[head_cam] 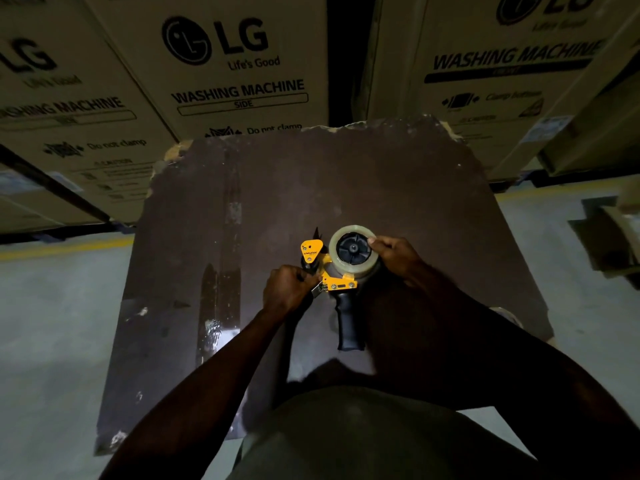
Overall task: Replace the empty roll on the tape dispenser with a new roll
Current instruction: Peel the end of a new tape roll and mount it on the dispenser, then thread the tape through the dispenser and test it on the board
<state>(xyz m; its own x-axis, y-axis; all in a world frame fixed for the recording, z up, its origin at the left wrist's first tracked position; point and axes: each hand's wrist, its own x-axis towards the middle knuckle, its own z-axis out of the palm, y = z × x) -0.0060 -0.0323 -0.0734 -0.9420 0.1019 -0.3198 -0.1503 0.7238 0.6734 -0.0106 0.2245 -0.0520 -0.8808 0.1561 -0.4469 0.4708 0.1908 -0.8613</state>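
Observation:
A yellow and black tape dispenser (337,284) lies on its side on a dark brown board (398,188), its black handle pointing toward me. A clear tape roll (353,266) sits around the dispenser's black hub. My right hand (394,256) grips the roll's right edge, thumb on its rim. My left hand (287,291) is closed around the dispenser's front end, by the metal tab below the yellow guard plate. What the fingers pinch there is hidden.
The board is chipped along its far edge and rests above a grey concrete floor (52,341). Large cardboard washing machine boxes (235,64) stand close behind it. A dark object lies on the floor at the right (606,237). The scene is dim.

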